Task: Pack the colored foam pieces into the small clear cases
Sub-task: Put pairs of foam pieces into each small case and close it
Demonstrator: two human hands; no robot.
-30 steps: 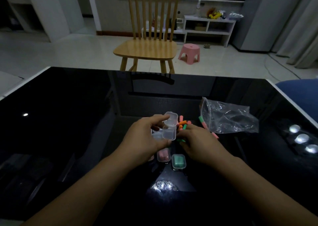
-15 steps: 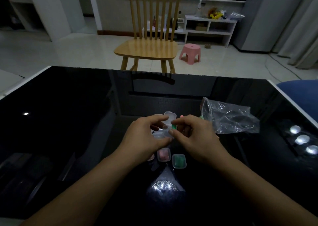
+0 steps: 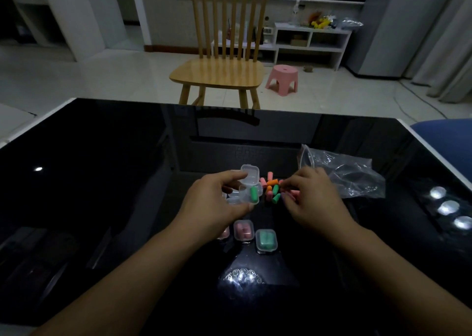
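I see the left hand (image 3: 217, 202) gripping an open clear case (image 3: 249, 186) with one green foam piece (image 3: 253, 193) inside, above the black bench (image 3: 102, 182). Just right lies the loose foam pile (image 3: 272, 188). The right hand (image 3: 313, 197) pinches a pink piece (image 3: 293, 193) at its edge. Two closed filled cases (image 3: 255, 234) sit nearer me.

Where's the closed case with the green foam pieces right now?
In the head view, the green-filled case sits on the black table, near centre between the forearms, just right of the pink-filled case.
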